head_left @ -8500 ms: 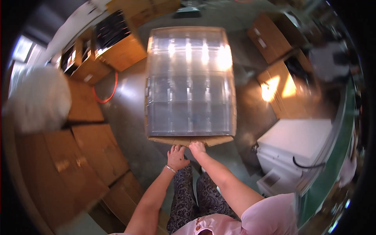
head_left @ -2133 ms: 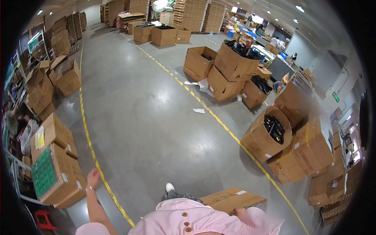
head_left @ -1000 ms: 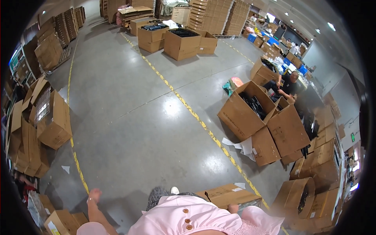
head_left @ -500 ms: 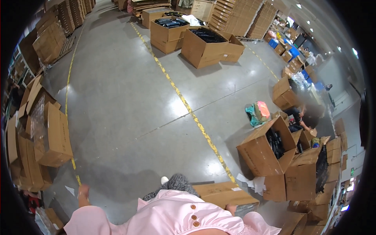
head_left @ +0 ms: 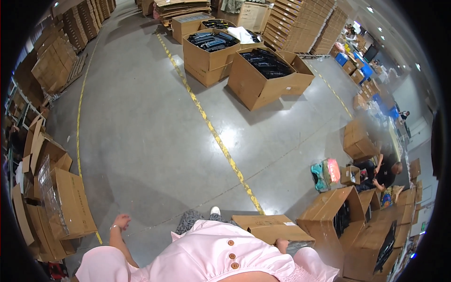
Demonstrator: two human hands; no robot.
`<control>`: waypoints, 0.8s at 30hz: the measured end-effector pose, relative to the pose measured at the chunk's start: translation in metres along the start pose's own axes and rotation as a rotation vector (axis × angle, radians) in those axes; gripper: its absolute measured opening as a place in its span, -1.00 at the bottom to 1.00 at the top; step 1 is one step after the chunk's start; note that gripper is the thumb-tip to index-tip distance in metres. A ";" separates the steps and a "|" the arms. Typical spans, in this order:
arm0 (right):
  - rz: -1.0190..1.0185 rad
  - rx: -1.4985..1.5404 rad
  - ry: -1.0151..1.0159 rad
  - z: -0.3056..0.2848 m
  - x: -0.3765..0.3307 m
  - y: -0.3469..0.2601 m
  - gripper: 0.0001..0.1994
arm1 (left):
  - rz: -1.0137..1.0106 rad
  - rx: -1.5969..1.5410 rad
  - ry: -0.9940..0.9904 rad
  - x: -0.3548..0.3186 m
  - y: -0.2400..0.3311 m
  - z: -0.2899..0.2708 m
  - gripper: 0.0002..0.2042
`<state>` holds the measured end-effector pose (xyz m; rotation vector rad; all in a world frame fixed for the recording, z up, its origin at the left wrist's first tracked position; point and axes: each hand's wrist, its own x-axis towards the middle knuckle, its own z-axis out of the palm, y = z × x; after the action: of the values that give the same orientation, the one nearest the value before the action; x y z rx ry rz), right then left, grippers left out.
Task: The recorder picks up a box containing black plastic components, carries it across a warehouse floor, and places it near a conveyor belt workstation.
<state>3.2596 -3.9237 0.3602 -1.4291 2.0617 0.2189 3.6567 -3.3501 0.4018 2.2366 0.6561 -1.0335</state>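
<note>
I've got left grip point(head_left: 121, 221) empty, loosely spread above the grey floor point(head_left: 141, 136), and right grip point(head_left: 282, 245) holding the brown cardboard box point(head_left: 264, 227) by one edge.

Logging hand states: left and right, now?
Left hand: open, holding nothing visible.
Right hand: closed, holding a cardboard box at its edge.

A grey, yellow-lined floor point(head_left: 141, 127) carries open cardboard boxes point(head_left: 270, 91) and a pink-and-teal bundle point(head_left: 325, 174).
</note>
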 end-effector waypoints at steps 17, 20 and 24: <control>-0.152 0.141 0.197 0.183 0.089 -0.424 -0.71 | 0.310 -0.270 0.323 0.285 0.373 -0.296 -0.81; -0.126 0.047 0.116 0.192 0.005 -0.560 -0.71 | 0.563 -0.069 0.304 0.331 0.516 -0.328 -0.68; -0.104 0.014 0.091 0.258 -0.010 -0.673 -0.72 | 0.714 -0.046 0.184 0.388 0.670 -0.391 -0.68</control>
<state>3.9628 -4.0678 0.2962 -1.5585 2.0499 0.0975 4.5079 -3.4868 0.5003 2.2638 -0.0714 -0.4512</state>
